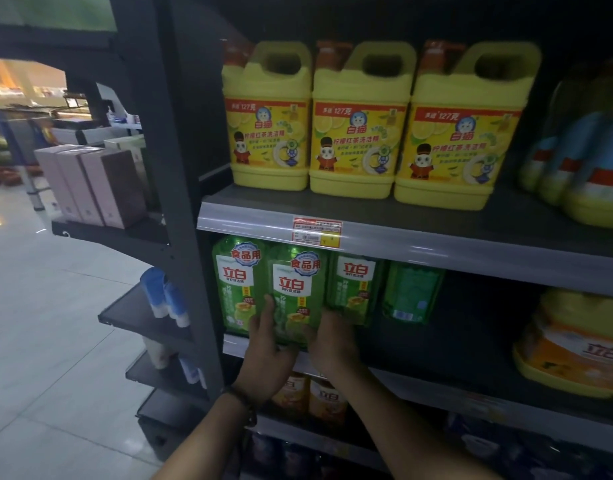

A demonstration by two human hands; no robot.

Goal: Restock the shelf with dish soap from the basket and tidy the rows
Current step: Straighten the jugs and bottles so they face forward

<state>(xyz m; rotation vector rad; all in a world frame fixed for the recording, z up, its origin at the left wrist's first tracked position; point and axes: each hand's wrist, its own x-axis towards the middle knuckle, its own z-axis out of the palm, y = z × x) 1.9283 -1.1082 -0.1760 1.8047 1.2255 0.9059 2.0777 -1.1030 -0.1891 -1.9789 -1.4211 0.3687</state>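
Four green soap bottles (353, 289), three yellow jugs (358, 123), left hand (267, 355), right hand (333, 344) gripping second bottle (294, 289)

Tall pink boxes (90, 185) stand packed in a row on a dark side ledge (107, 235) at the left. Below them, blue tubes (164, 296) with white caps stand cap-down on a slanted end shelf (126, 313). Pale glossy floor tiles (48, 358) run toward a bright, blurred background.
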